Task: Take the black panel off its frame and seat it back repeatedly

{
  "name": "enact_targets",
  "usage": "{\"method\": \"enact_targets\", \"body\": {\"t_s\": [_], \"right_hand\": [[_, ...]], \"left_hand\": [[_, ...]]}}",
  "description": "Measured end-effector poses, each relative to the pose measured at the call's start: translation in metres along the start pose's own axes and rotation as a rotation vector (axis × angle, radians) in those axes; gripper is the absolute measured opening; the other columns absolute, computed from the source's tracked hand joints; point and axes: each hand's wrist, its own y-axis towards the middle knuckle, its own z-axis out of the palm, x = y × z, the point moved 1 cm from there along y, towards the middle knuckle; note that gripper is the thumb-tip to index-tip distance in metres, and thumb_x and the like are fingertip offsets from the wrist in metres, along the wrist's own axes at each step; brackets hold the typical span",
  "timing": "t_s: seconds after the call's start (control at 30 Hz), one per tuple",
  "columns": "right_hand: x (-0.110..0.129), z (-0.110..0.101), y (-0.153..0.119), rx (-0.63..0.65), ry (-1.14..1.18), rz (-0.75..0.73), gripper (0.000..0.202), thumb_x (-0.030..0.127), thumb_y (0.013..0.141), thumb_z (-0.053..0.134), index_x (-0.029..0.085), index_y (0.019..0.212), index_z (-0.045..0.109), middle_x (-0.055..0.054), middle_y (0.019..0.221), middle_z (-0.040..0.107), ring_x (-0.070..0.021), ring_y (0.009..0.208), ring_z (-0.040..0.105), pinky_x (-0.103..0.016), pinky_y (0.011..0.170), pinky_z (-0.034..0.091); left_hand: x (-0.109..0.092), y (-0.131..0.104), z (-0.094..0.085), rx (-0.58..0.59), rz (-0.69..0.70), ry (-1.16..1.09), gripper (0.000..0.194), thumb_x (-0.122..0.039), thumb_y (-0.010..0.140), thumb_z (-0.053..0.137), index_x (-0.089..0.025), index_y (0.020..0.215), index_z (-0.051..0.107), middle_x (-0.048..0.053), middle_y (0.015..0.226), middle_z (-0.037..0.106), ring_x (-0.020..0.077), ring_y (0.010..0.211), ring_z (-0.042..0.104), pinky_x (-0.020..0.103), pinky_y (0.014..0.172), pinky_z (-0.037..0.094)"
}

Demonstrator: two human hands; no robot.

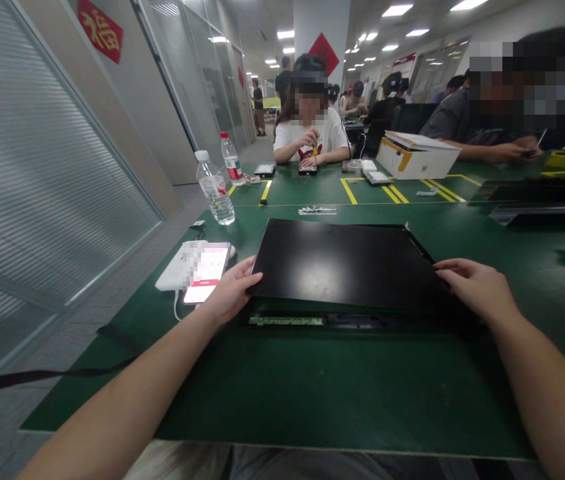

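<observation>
A flat black panel with a glossy face is tilted over a dark frame on the green table. Along the frame's near edge runs a green circuit strip. My left hand grips the panel's left edge, thumb on top and fingers beneath. At the right edge, my right hand pinches the panel's side with thumb and fingers. The panel's lower right corner is dark and blends with the frame there.
A phone lies against a white device at left. Beyond stand two water bottles. White scraps lie behind the panel. A white box is farther back. People sit across the green table.
</observation>
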Motion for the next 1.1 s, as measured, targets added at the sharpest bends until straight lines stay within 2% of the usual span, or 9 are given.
{"method": "enact_targets", "body": {"t_s": [0.13, 0.27, 0.47, 0.67, 0.73, 0.87, 0.97, 1.1], "right_hand": [[-0.002, 0.000, 0.001, 0.042, -0.037, -0.027, 0.048, 0.056, 0.062, 0.057, 0.028, 0.094, 0.080, -0.004, 0.084, 0.078, -0.0288, 0.078, 0.070, -0.044, 0.087, 0.049], [-0.003, 0.000, 0.002, 0.050, -0.045, -0.069, 0.047, 0.055, 0.062, 0.058, 0.029, 0.093, 0.080, -0.003, 0.083, 0.078, -0.0288, 0.081, 0.071, -0.044, 0.088, 0.050], [-0.006, 0.000, 0.004, 0.043, -0.029, -0.063, 0.045, 0.054, 0.063, 0.060, 0.029, 0.093, 0.081, -0.003, 0.082, 0.078, -0.0284, 0.080, 0.071, -0.045, 0.088, 0.050], [-0.009, 0.001, 0.006, 0.035, -0.016, -0.050, 0.044, 0.054, 0.063, 0.061, 0.028, 0.092, 0.082, -0.003, 0.082, 0.079, -0.0291, 0.078, 0.071, -0.045, 0.085, 0.051], [-0.011, 0.001, 0.007, 0.040, -0.009, -0.040, 0.045, 0.055, 0.063, 0.061, 0.028, 0.093, 0.082, -0.003, 0.083, 0.079, -0.0285, 0.077, 0.071, -0.045, 0.083, 0.051], [-0.012, 0.002, 0.007, 0.040, -0.018, -0.037, 0.047, 0.055, 0.064, 0.061, 0.026, 0.094, 0.082, -0.004, 0.083, 0.078, -0.0271, 0.074, 0.070, -0.044, 0.083, 0.051], [-0.012, 0.002, 0.007, 0.037, -0.006, -0.032, 0.047, 0.054, 0.064, 0.061, 0.025, 0.095, 0.082, -0.004, 0.081, 0.078, -0.0261, 0.071, 0.069, -0.043, 0.082, 0.051], [-0.009, 0.001, 0.005, 0.041, -0.004, -0.028, 0.043, 0.052, 0.064, 0.062, 0.027, 0.093, 0.081, -0.003, 0.077, 0.076, -0.0247, 0.065, 0.068, -0.043, 0.082, 0.051]], "left_hand": [[0.001, -0.001, -0.001, 0.032, 0.013, 0.025, 0.059, -0.015, 0.077, 0.083, -0.018, 0.134, 0.070, 0.010, 0.117, 0.082, 0.0282, 0.110, 0.077, 0.031, 0.085, 0.062], [0.001, -0.002, -0.001, 0.050, 0.038, 0.065, 0.063, -0.021, 0.078, 0.085, -0.019, 0.139, 0.068, 0.011, 0.124, 0.080, 0.0310, 0.117, 0.074, 0.037, 0.097, 0.060], [-0.003, -0.001, -0.005, 0.024, 0.160, 0.211, 0.062, -0.030, 0.074, 0.089, -0.020, 0.134, 0.073, 0.012, 0.135, 0.075, 0.0365, 0.134, 0.063, 0.045, 0.113, 0.050], [0.002, 0.007, -0.020, -0.048, 0.282, 0.456, 0.056, -0.035, 0.076, 0.087, -0.023, 0.129, 0.076, 0.011, 0.152, 0.063, 0.0371, 0.146, 0.050, 0.049, 0.124, 0.035], [0.006, 0.010, -0.025, -0.046, 0.307, 0.541, 0.055, -0.036, 0.077, 0.084, -0.023, 0.129, 0.076, 0.011, 0.153, 0.060, 0.0366, 0.147, 0.049, 0.050, 0.125, 0.033], [0.009, 0.014, -0.030, -0.055, 0.291, 0.736, 0.047, -0.036, 0.077, 0.078, -0.025, 0.123, 0.078, 0.011, 0.144, 0.063, 0.0379, 0.143, 0.051, 0.052, 0.119, 0.041], [0.010, 0.014, -0.029, -0.070, 0.283, 0.868, 0.045, -0.035, 0.075, 0.077, -0.025, 0.119, 0.079, 0.011, 0.140, 0.062, 0.0386, 0.140, 0.052, 0.053, 0.121, 0.038], [0.012, 0.014, -0.030, -0.095, 0.284, 0.916, 0.047, -0.036, 0.074, 0.077, -0.022, 0.119, 0.078, 0.013, 0.142, 0.057, 0.0388, 0.142, 0.049, 0.052, 0.124, 0.034]]}}
